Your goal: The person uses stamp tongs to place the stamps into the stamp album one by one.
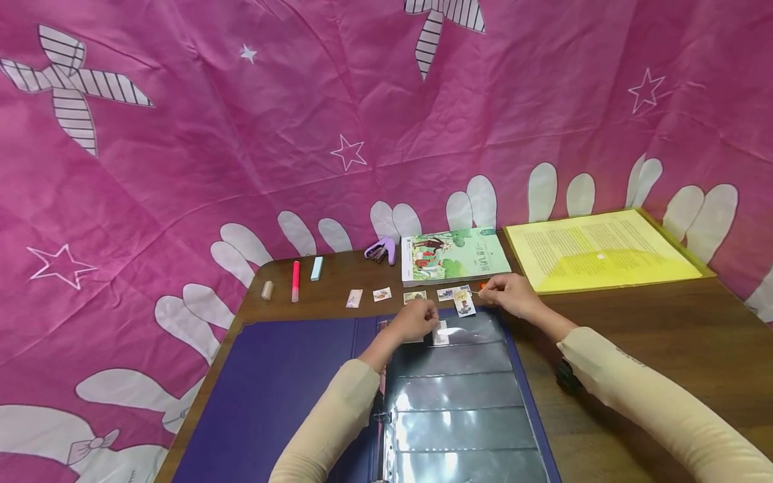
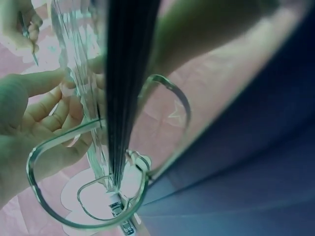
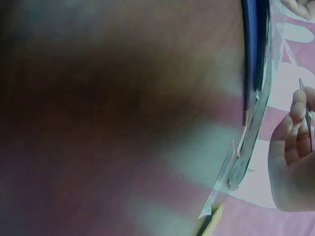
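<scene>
A blue-purple ring binder (image 1: 290, 382) lies open on the table, with a black stamp page (image 1: 461, 392) of clear strip pockets on its right side. My left hand (image 1: 415, 320) pinches the clear film near the top pocket; the left wrist view shows its thumb and fingers (image 2: 54, 105) at the sheet. A small stamp (image 1: 441, 333) shows in that pocket beside the fingertips. Just past the page's top edge, my right hand (image 1: 512, 295) grips slim metal tweezers (image 3: 309, 128). At the tweezers' tip is a picture stamp (image 1: 464, 304), overlapping another stamp (image 1: 447, 293) behind it.
More stamps (image 1: 354, 298) lie in a row beyond the binder. Behind them are a green picture-covered book (image 1: 455, 256) and a purple stapler (image 1: 381, 251). A yellow folder (image 1: 604, 251) lies at the back right. A red-pink pen (image 1: 296, 282) and light-blue stick (image 1: 317, 268) lie left.
</scene>
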Demonstrator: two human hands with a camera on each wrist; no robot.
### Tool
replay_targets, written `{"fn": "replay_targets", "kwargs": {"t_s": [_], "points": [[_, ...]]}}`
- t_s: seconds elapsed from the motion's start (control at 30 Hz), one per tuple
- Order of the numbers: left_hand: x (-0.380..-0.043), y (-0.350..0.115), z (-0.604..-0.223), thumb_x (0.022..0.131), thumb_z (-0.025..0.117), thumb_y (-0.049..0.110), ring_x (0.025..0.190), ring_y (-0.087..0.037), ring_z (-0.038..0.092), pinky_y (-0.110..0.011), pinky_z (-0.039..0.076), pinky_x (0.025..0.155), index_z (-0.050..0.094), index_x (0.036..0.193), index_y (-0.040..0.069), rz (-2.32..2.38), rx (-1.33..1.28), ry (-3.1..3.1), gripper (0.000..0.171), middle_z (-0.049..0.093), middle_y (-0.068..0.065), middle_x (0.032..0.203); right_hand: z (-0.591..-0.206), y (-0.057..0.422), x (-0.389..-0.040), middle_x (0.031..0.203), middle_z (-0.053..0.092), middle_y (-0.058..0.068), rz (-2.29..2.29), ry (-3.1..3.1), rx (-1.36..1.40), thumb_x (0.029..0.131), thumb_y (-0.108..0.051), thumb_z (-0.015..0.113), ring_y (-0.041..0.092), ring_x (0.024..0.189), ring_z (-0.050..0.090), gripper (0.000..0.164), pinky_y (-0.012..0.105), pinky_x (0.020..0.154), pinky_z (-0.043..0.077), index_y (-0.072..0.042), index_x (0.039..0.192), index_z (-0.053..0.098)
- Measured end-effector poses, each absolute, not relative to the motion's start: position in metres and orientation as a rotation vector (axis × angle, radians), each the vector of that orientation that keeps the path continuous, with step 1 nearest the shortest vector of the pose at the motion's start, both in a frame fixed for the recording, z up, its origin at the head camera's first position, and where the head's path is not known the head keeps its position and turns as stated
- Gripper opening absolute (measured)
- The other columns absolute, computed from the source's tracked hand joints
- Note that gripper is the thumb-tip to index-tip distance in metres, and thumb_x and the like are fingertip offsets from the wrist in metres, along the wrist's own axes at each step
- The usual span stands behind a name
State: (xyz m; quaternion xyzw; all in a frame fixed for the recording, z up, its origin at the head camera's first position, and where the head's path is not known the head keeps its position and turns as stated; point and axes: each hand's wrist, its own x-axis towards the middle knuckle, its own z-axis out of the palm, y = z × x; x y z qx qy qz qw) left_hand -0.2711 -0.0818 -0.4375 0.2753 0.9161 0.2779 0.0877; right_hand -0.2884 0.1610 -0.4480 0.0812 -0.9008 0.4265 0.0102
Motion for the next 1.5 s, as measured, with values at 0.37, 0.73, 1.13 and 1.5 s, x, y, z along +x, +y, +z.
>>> {"fn": "replay_targets", "kwargs": {"t_s": [0.37,0.73,1.13,1.5], "points": [[-0.271,-0.081,-0.440,0.087,0.056,0.004,0.070,-0.009,0.046,-0.019,0.039,0.065,0.060,0.082,0.001,0.864,0.787,2.709,0.007,0.062,-0.010,0.079,-0.451,0.162,-0.283,0.064,0.060,0.002,1.263,-2.881,0.312,0.083,-0.020,0.068,0.014,0.065,0.049,0.013,0.025,0.060,0.037,-0.009,0.077,0.070],[-0.271,-0.081,-0.440,0.087,0.056,0.003,0.073,-0.011,0.047,-0.020,0.039,0.065,0.060,0.081,0.002,0.856,0.798,2.717,0.007,0.062,-0.011,0.079,-0.450,0.161,-0.284,0.067,0.062,0.002,1.226,-2.884,0.314,0.084,-0.019,0.067,0.014,0.063,0.050,0.012,0.027,0.060,0.038,-0.010,0.078,0.070],[-0.267,-0.084,-0.437,0.087,0.054,0.002,0.071,-0.010,0.047,-0.019,0.039,0.065,0.059,0.081,0.001,0.879,0.820,2.690,0.008,0.061,-0.011,0.080,-0.455,0.153,-0.289,0.068,0.064,0.002,1.167,-2.884,0.315,0.084,-0.020,0.066,0.013,0.065,0.051,0.011,0.026,0.060,0.038,-0.013,0.077,0.071],[-0.270,-0.085,-0.439,0.088,0.054,0.004,0.070,-0.009,0.047,-0.020,0.039,0.065,0.059,0.081,0.002,0.879,0.812,2.687,0.009,0.061,-0.010,0.079,-0.451,0.148,-0.280,0.065,0.060,-0.001,1.139,-2.896,0.362,0.083,-0.019,0.066,0.011,0.060,0.049,0.010,0.026,0.058,0.037,-0.014,0.076,0.070]]}}
